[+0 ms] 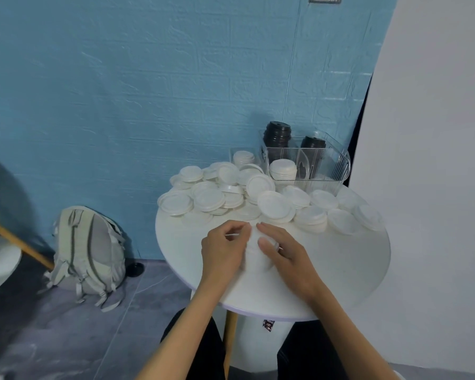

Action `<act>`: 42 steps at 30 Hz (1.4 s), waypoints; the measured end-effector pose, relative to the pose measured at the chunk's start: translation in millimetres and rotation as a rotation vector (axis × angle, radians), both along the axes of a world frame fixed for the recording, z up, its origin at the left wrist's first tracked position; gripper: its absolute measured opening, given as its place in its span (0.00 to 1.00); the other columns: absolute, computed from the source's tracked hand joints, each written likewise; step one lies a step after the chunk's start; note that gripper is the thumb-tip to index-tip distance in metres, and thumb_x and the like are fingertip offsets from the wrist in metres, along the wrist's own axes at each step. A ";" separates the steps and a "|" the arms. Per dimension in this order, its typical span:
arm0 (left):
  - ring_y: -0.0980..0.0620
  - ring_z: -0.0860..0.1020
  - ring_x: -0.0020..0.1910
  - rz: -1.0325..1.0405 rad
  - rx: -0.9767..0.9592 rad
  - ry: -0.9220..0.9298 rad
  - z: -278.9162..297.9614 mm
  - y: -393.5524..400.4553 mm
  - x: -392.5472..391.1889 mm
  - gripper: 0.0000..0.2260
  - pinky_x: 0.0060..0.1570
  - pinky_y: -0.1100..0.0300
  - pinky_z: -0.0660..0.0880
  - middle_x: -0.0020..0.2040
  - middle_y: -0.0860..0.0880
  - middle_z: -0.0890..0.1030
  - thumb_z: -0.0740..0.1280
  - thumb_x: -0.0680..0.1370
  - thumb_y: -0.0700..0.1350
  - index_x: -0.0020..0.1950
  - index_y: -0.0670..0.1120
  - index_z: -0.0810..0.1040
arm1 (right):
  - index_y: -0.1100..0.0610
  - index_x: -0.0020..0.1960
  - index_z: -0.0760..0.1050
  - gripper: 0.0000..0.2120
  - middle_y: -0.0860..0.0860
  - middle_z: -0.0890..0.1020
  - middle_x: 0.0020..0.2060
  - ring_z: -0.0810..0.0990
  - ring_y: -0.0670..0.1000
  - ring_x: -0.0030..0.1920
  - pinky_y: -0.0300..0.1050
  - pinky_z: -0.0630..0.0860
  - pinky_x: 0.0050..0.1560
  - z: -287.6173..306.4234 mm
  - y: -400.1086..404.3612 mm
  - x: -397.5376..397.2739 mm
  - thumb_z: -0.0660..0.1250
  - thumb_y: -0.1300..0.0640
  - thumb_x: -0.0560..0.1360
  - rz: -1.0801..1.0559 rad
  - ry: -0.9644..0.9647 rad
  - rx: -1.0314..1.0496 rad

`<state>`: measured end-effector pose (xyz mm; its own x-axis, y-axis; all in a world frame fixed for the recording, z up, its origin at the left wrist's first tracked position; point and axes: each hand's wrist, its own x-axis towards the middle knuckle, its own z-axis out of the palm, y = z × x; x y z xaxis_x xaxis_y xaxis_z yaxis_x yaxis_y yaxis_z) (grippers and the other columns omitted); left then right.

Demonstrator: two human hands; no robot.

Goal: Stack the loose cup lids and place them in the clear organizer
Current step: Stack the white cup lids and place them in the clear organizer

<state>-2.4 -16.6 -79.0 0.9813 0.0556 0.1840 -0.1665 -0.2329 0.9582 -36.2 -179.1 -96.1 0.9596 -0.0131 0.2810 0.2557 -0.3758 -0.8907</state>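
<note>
Lids, stacked white (258, 253), sit gripped between both hands near the table's (340, 270) front edge, left hand (222, 250) and right hand (283, 253) curled round them. Loose lids (231, 196) lie beyond; the clear organizer (313, 165) stands far right, nearer the right hand.

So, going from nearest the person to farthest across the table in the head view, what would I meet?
The hands, left and right, gripping a stack of white lids → the pile of loose white lids → the clear organizer holding the black lid stacks.
</note>
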 end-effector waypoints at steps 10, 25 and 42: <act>0.64 0.82 0.45 -0.006 -0.091 -0.029 -14.0 4.2 -7.0 0.05 0.55 0.61 0.77 0.44 0.64 0.86 0.73 0.79 0.47 0.49 0.58 0.85 | 0.43 0.68 0.75 0.20 0.32 0.73 0.67 0.69 0.32 0.69 0.38 0.67 0.72 0.1 3.6 -2.4 0.71 0.47 0.77 0.014 0.008 -0.061; 0.55 0.80 0.50 0.218 0.099 -0.239 3.5 65.1 57.1 0.10 0.55 0.58 0.75 0.52 0.60 0.83 0.75 0.76 0.52 0.56 0.55 0.82 | 0.45 0.68 0.77 0.28 0.28 0.74 0.65 0.70 0.34 0.70 0.49 0.69 0.74 -0.4 7.4 -4.6 0.74 0.41 0.69 -0.013 -0.004 -0.041; 0.49 0.65 0.77 -0.046 0.325 0.158 17.8 135.2 133.9 0.59 0.78 0.46 0.60 0.77 0.52 0.69 0.78 0.49 0.71 0.78 0.58 0.66 | 0.48 0.69 0.77 0.29 0.34 0.75 0.68 0.71 0.35 0.69 0.48 0.70 0.73 3.3 8.8 -6.4 0.74 0.43 0.69 0.012 -0.003 -0.007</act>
<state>131.5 118.6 -61.1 0.9992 -0.0256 0.0307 -0.0396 -0.5249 0.8502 -42.7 -170.3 -92.8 0.9588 0.0006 0.2839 0.2630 -0.3787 -0.8874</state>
